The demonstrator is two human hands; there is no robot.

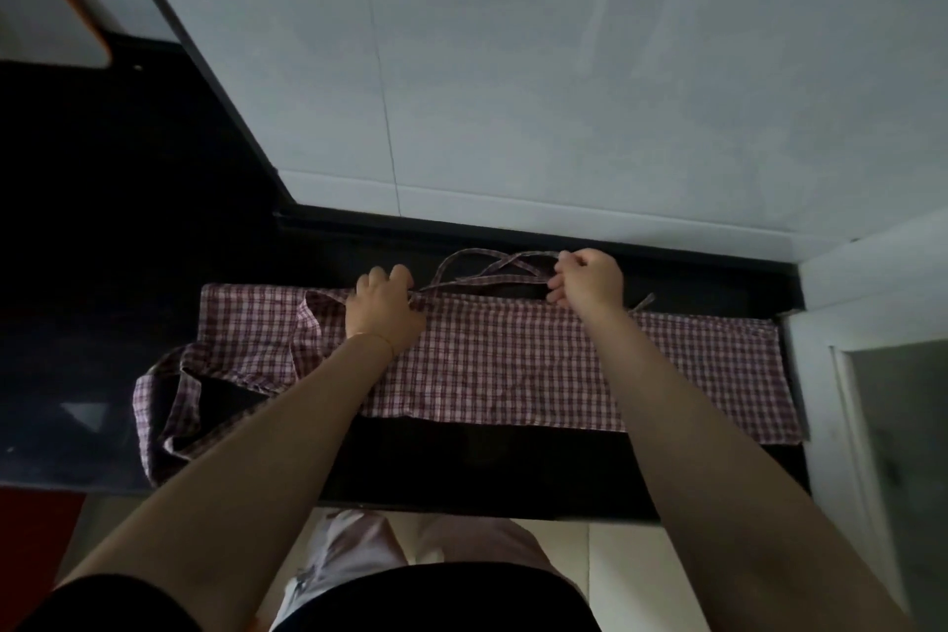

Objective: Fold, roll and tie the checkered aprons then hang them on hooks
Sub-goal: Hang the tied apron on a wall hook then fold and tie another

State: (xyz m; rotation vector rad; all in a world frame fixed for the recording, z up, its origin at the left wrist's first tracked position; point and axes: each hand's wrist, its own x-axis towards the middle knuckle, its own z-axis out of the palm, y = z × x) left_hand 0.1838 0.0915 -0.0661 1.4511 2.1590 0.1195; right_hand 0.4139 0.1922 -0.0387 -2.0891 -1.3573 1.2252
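- Checkered apron (513, 359): red-and-white check cloth, folded into a long flat band. It lies lengthwise on the dark countertop (461, 472), parallel to the wall, and reaches almost to the counter's right end.
- Neck loop (169, 405): a wide strap of the same cloth at the apron's left end. It forms an open loop on the counter, and its lower part runs under the left forearm.
- Tie strings (492, 269): thin checkered strings lying in crossed loops on the counter just behind the apron's far edge, between the two hands. A short string end (645, 300) shows to the right of the right wrist.
- Left hand (384, 308): rests on the apron's far edge with fingers curled. The fingertips meet the strings where they join the cloth; a firm pinch cannot be confirmed.
- Right hand (587, 280): closed in a fist, gripping the strings at the right end of the loops, just above the apron's far edge.
- Tiled wall (513, 92): pale tiles directly behind the counter.
- White cabinet (872, 313): adjoins the counter's right end.
- Markings: no brand, label or legible writing is visible on any item.
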